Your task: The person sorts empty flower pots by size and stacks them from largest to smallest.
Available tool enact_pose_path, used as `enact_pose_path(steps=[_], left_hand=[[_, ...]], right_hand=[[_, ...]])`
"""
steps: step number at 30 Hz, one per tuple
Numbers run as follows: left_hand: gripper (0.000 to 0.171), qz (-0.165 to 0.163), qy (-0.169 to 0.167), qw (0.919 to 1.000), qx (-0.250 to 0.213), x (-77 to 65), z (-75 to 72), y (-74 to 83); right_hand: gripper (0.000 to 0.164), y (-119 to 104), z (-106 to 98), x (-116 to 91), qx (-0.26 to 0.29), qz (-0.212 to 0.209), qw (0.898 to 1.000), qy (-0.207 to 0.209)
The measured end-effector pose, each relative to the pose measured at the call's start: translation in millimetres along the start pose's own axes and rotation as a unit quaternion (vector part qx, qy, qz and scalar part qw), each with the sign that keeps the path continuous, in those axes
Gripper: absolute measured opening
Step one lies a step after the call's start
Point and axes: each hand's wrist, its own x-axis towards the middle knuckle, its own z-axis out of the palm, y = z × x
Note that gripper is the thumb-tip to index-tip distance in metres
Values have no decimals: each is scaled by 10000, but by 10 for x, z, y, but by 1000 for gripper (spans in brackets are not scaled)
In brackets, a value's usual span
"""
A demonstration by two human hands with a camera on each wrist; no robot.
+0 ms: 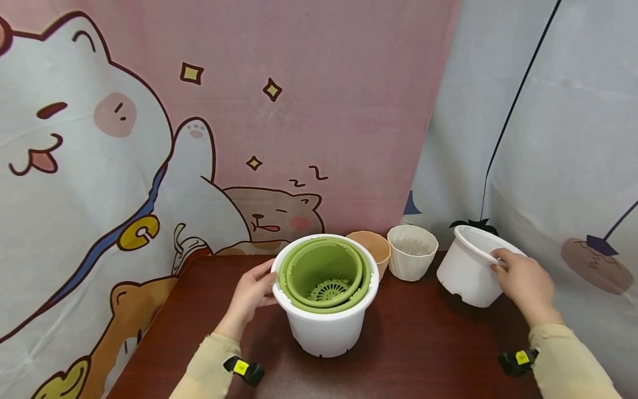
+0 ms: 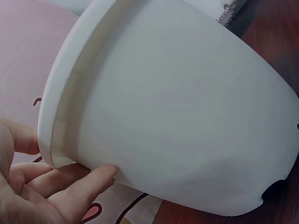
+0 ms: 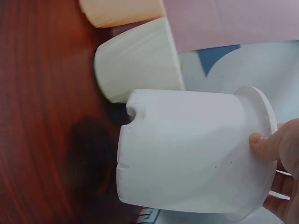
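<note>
In the head view a white flowerpot (image 1: 326, 335) stands on the table with green pots (image 1: 324, 266) nested inside, the inner one with a slotted bottom. My left hand (image 1: 252, 293) holds its rim from the left side. The left wrist view shows fingers (image 2: 88, 189) against the white wall just below the rim. At the right, my right hand (image 1: 525, 284) grips the rim of a second white flowerpot (image 1: 466, 274), which is tilted. Its thumb (image 3: 266, 145) presses the outer wall under the rim, and the other fingers are partly hidden behind the rim.
An orange-tan pot (image 1: 375, 246) and a cream fluted pot (image 1: 410, 260) stand at the back between the two white ones. The dark red-brown table (image 1: 399, 354) meets a cartoon-printed cloth (image 1: 344, 138) behind and at the sides.
</note>
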Motion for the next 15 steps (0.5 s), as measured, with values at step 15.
enact_pose_path(steps=[15], left_hand=[[44,4,-5,10000,-35,-2,1,4]], right_hand=[[25,-252,-281,25,231,-317,9974,609]])
